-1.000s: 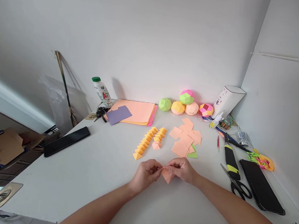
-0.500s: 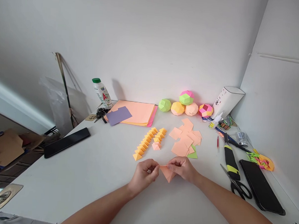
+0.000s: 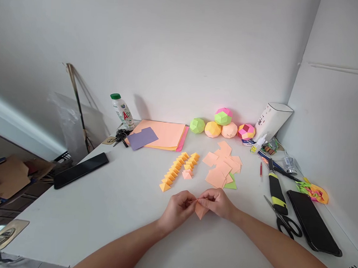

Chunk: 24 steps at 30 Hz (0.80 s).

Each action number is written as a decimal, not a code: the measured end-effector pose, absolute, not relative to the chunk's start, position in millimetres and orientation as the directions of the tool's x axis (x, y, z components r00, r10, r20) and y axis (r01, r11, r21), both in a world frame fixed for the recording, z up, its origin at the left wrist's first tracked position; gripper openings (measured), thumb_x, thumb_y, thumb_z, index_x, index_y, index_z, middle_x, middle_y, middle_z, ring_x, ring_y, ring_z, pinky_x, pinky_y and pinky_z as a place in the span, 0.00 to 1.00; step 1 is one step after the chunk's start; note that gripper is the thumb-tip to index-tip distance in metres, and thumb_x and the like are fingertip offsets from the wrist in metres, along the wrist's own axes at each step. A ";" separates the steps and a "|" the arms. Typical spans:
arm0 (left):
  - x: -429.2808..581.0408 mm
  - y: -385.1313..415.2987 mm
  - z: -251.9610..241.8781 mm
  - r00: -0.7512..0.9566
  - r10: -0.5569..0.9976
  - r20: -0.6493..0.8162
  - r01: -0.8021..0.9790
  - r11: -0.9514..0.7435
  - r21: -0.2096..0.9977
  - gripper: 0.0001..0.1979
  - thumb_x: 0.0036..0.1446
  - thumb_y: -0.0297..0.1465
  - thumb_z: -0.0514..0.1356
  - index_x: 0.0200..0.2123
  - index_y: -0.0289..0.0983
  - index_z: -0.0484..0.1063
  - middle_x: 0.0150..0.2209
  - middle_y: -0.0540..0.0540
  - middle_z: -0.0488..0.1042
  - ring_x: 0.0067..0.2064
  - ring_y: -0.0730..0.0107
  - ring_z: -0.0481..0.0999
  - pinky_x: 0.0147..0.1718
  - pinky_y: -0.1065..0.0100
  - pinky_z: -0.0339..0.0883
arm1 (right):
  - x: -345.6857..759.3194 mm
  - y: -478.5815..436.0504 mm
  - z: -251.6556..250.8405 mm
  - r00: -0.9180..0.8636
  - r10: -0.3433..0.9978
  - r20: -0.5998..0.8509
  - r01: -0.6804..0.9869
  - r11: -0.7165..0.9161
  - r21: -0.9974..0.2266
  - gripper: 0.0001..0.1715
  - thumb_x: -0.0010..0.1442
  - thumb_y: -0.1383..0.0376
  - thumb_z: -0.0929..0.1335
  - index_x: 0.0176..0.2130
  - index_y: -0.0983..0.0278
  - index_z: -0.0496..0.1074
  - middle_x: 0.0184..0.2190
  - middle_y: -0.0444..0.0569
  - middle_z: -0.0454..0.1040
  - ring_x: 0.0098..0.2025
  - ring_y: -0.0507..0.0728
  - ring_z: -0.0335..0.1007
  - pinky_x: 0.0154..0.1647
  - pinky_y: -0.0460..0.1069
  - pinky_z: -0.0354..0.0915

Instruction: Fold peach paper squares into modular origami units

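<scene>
A small peach paper piece (image 3: 201,212), with a corner pointing down, is pinched between my two hands above the white table. My left hand (image 3: 179,209) is closed, its thumb and forefinger on the paper's left end. From the other side my right hand (image 3: 219,204) grips the paper, also closed. My fingers hide the upper part of the paper. Just beyond lie cut peach paper squares (image 3: 217,176), with a green paper piece (image 3: 231,182) under them. Left of these stand two rows of folded orange paper units (image 3: 172,171), with pink folded units (image 3: 187,174) at the near end of the shorter row.
Faceted paper balls (image 3: 213,129) stand by the wall. Paper sheets (image 3: 167,134), a purple piece (image 3: 142,138) and a bottle (image 3: 121,111) are at the back left. A phone (image 3: 81,171) lies left; scissors (image 3: 285,221), a cutter (image 3: 277,195) and another phone (image 3: 314,223) lie right.
My left hand has moved right along the paper, so that its fingertips now meet those of my right hand. Less of the peach paper shows. My right hand has barely moved.
</scene>
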State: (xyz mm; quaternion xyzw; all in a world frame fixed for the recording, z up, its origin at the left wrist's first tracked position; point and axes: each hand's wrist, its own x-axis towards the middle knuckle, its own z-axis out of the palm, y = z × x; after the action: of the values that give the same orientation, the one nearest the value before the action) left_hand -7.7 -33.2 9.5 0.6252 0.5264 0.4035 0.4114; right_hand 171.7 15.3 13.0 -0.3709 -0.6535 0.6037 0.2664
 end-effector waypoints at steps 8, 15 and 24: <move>-10.3 -33.7 13.8 0.086 0.996 -0.032 0.201 0.014 0.980 0.05 0.48 0.28 0.56 0.22 0.36 0.64 0.20 0.53 0.63 0.22 0.77 0.61 0.21 0.75 0.56 | 172.4 14.5 13.7 -0.572 0.818 -0.058 0.176 0.054 -0.983 0.12 0.54 0.59 0.69 0.30 0.66 0.76 0.25 0.47 0.74 0.27 0.53 0.68 0.27 0.46 0.63; -12.3 -32.6 19.2 0.141 0.985 -0.096 0.087 0.084 0.993 0.06 0.51 0.31 0.56 0.25 0.36 0.65 0.20 0.53 0.66 0.23 0.76 0.64 0.22 0.74 0.57 | 172.7 15.3 13.9 -0.544 0.837 -0.062 0.176 0.041 -0.984 0.10 0.54 0.60 0.68 0.29 0.66 0.74 0.23 0.45 0.70 0.25 0.51 0.64 0.25 0.46 0.61; -3.7 -33.8 13.7 0.172 0.980 -0.103 0.131 0.081 0.988 0.08 0.51 0.33 0.57 0.23 0.36 0.64 0.19 0.53 0.66 0.21 0.77 0.62 0.20 0.74 0.54 | 167.2 8.0 13.8 -0.559 0.828 0.047 0.206 0.194 -0.959 0.03 0.50 0.69 0.66 0.26 0.64 0.69 0.22 0.42 0.66 0.24 0.50 0.60 0.24 0.45 0.58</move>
State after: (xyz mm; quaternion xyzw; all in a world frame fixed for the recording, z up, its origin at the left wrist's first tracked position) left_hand -3.7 -33.8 13.7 0.5489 0.5058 0.3977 0.5336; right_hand 167.2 8.0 13.8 -0.3625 -0.7127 0.5212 0.2982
